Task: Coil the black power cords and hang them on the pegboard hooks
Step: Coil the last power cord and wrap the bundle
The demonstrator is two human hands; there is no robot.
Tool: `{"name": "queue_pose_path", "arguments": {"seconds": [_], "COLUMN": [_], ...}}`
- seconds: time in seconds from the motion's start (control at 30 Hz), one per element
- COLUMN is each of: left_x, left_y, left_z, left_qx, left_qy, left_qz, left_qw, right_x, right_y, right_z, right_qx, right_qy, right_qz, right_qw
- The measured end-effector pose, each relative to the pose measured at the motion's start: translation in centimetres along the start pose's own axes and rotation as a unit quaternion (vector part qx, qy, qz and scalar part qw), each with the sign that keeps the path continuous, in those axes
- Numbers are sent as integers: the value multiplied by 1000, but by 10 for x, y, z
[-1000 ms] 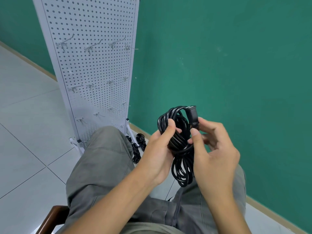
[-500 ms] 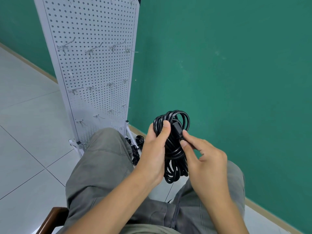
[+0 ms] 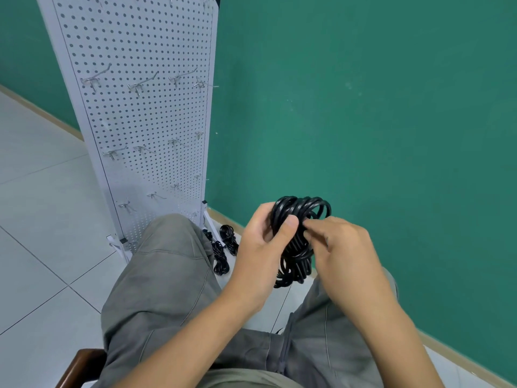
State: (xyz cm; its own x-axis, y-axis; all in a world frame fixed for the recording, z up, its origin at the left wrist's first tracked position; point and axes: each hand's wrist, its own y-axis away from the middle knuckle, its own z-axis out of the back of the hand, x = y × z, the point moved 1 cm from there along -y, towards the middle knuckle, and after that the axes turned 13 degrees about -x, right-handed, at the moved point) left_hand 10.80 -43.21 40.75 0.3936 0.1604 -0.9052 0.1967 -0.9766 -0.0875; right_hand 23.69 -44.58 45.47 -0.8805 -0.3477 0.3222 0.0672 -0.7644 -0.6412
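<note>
Tucking plug out of sight: right hand (image 3: 344, 247); coiled cord (image 3: 298, 236) lower.

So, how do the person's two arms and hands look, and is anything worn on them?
Both forearms are bare to the lower edge of the picture, with no sleeves visible. The left hand and the right hand have no gloves, and no rings, watch or bracelet are visible. The nails look short. The person wears grey trousers.

The pale tiled floor (image 3: 42, 247) carries the white pegboard stand (image 3: 140, 121), upright on its feet. Just beside the stand's foot, on the wall side, several coiled black cords (image 3: 223, 247) lie on the tiles.
</note>
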Motion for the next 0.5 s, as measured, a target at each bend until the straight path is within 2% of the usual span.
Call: {"name": "queue_pose_path", "arguments": {"seconds": [0.07, 0.17, 0.27, 0.33, 0.4, 0.5], "left_x": [-2, -6, -9, -10, -9, -5], "left_y": [-2, -10, -20, -26, -28, -27], "left_z": [1, 7, 13, 19, 23, 24], "left_qx": [9, 36, 66, 83, 110, 138], "left_qy": [-6, -14, -40, -38, -14, 10], "left_qz": [-6, 0, -3, 9, 35, 66], "left_qw": [1000, 999, 997, 996, 993, 988], "right_x": [-1, -4, -11, -12, -13, -18], "right_y": [-2, -6, -8, -9, -8, -6], "right_z": [3, 7, 5, 5, 5, 5], "right_qx": [-4, -10, -21, -46, -61, -68], "right_qy": [-36, -139, -252, -335, -396, -428], "right_qz": [-33, -166, -281, -350, -385, -400], "right_qw": [999, 976, 926, 873, 831, 808]}}
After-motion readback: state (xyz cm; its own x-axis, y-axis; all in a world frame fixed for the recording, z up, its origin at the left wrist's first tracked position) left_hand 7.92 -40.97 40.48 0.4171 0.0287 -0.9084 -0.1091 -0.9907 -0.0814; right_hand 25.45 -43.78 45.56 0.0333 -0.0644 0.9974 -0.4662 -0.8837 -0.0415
